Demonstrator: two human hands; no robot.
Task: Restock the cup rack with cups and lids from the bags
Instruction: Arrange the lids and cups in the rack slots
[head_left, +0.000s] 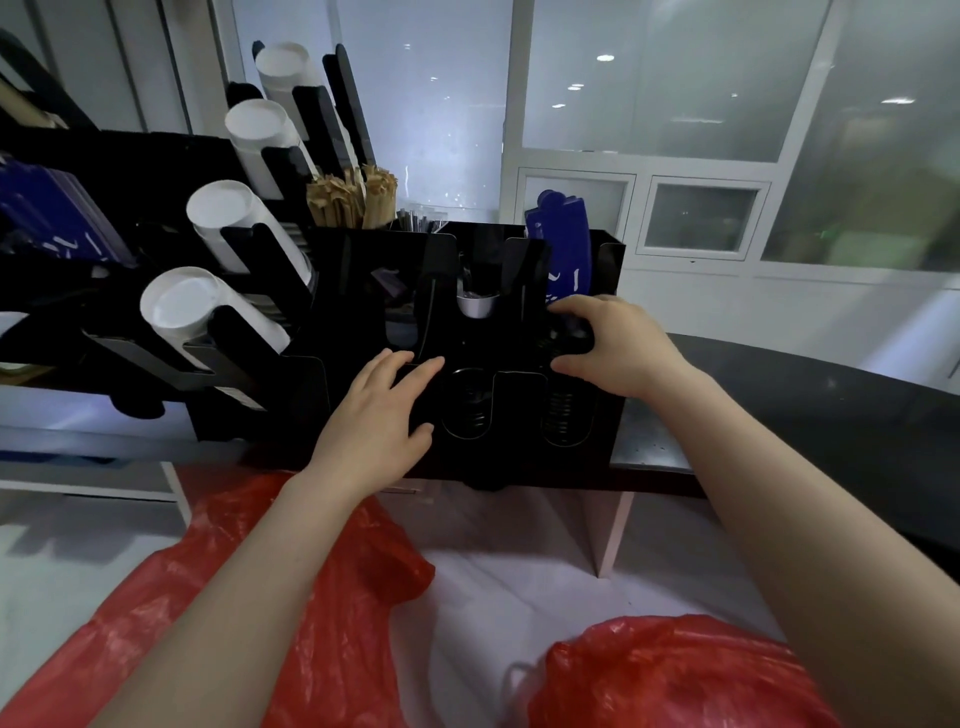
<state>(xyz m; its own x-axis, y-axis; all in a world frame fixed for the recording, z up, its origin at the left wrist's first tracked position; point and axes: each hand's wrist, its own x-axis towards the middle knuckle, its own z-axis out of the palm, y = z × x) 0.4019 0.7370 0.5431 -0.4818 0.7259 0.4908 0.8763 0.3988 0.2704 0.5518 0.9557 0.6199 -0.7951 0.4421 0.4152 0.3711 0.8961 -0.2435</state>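
Note:
A black cup rack stands on the counter in front of me. My right hand grips a stack of black lids at the top of the rack's right slot, above more black lids inside it. My left hand rests flat, fingers spread, on the rack's front left of the middle slot. On the left, several slanted holders carry white cup stacks. Two red plastic bags lie below my arms.
Wooden stirrers stand in a compartment behind the rack, and a blue sleeve pack sticks up at its right rear. A dark counter runs to the right. Glass partitions close off the back.

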